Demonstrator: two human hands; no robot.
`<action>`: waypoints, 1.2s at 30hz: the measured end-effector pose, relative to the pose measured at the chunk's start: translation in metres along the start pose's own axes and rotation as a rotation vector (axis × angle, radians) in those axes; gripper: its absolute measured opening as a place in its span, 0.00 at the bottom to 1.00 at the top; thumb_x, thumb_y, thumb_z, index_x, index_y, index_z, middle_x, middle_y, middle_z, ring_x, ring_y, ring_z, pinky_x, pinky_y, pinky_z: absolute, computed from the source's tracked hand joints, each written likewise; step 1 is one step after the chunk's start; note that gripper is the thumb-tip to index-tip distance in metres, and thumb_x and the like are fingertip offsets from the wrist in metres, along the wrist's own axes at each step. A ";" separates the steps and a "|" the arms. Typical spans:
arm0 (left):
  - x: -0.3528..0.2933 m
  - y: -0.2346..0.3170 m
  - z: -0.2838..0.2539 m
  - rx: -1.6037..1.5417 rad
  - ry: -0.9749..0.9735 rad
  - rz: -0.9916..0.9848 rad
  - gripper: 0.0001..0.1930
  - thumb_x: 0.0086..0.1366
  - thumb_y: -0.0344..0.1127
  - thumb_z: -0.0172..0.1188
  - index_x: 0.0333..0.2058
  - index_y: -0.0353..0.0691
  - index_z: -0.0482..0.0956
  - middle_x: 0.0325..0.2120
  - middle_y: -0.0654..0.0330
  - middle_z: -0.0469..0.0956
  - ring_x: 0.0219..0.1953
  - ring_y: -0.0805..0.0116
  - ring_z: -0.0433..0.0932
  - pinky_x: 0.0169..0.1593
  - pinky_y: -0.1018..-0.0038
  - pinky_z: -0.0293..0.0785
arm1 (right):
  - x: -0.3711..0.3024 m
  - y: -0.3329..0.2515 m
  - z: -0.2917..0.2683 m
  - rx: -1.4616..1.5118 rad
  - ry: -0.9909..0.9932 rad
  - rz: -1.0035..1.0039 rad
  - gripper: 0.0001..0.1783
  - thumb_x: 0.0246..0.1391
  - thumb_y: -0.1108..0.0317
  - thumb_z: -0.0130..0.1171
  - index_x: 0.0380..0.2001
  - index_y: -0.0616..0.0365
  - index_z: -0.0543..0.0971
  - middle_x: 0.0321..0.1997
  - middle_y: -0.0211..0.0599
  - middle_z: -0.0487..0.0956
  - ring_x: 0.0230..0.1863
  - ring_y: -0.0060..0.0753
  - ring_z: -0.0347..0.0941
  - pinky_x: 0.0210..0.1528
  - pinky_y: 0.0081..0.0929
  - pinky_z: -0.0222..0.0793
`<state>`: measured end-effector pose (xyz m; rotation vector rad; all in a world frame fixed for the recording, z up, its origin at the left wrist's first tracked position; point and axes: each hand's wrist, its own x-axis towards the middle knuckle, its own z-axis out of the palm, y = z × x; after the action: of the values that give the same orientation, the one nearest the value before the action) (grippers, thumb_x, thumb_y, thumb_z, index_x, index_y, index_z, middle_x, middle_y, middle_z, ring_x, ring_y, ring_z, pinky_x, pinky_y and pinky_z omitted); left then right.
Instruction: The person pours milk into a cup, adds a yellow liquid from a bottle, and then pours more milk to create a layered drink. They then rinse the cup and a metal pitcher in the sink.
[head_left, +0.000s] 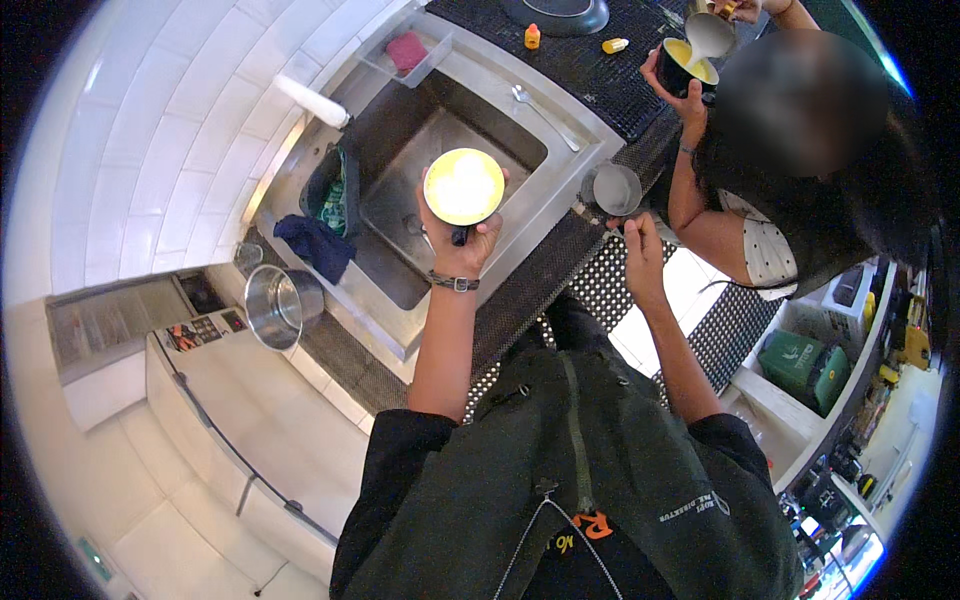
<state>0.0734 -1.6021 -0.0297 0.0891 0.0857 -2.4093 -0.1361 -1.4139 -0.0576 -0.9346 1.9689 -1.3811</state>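
Clock read from cup, 12 = top of view. L hand (447, 250) has cup (464, 185) over the sink (430, 140), fingers wrapped round its sides, dark handle facing 6; contents blown out, can't tell pattern. R hand (645, 258) at approx. 4, fingers closed on pitcher (616, 189) at 3, by counter edge.

Co-worker (685, 205) crowds 2–3 o'clock, arm nr pitcher; one hand grips a dark cup (676, 78), the other tips a jug (708, 38) into it.

Spoon (548, 119) on sink ledge, 1–2. Orange btl (532, 38) at 1, yellow btl (615, 46) btwn 1 & 2, both on black mat (575, 70). Tub (440, 52) w/ pink sponge (407, 53) at 11. Navy cloth (316, 248) over sink rim, 8–9; steel pot (284, 306) beyond, approx. 8.
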 end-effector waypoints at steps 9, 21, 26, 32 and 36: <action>0.054 -0.002 -0.029 0.025 0.006 0.008 0.36 0.55 0.52 0.62 0.54 0.32 0.64 0.53 0.52 0.63 0.56 0.56 0.60 0.19 0.77 0.78 | 0.024 0.047 -0.006 -0.047 -0.010 0.101 0.13 0.66 0.63 0.43 0.35 0.61 0.71 0.34 0.34 0.75 0.35 0.26 0.65 0.44 0.25 0.62; 0.086 -0.001 -0.053 0.030 -0.020 -0.030 0.39 0.55 0.52 0.62 0.55 0.28 0.60 0.52 0.51 0.64 0.56 0.57 0.61 0.20 0.79 0.77 | 0.041 0.079 -0.018 -0.054 -0.117 0.196 0.13 0.67 0.65 0.41 0.36 0.61 0.73 0.35 0.31 0.73 0.36 0.23 0.62 0.46 0.22 0.58; 0.090 -0.010 -0.053 0.035 0.023 0.007 0.38 0.57 0.53 0.60 0.55 0.28 0.60 0.53 0.50 0.64 0.55 0.57 0.62 0.18 0.80 0.76 | 0.041 0.082 -0.018 0.050 -0.041 0.083 0.14 0.67 0.64 0.39 0.39 0.62 0.72 0.35 0.32 0.72 0.40 0.26 0.65 0.49 0.25 0.59; 0.091 -0.017 -0.054 0.007 0.001 -0.004 0.37 0.55 0.53 0.60 0.55 0.29 0.62 0.51 0.48 0.65 0.54 0.54 0.62 0.17 0.81 0.77 | 0.043 0.100 -0.024 -0.096 -0.010 0.132 0.12 0.64 0.62 0.47 0.33 0.61 0.70 0.31 0.39 0.73 0.38 0.33 0.70 0.44 0.28 0.63; 0.093 -0.020 -0.060 -0.016 -0.025 0.025 0.42 0.57 0.59 0.56 0.54 0.22 0.60 0.49 0.48 0.65 0.54 0.54 0.63 0.17 0.78 0.76 | 0.041 0.081 -0.025 -0.096 0.066 0.148 0.12 0.61 0.63 0.51 0.39 0.62 0.68 0.38 0.42 0.72 0.44 0.36 0.69 0.50 0.30 0.63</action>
<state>-0.0071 -1.6441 -0.0964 0.0519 0.0920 -2.3836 -0.1982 -1.4137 -0.1288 -0.7770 2.1240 -1.2589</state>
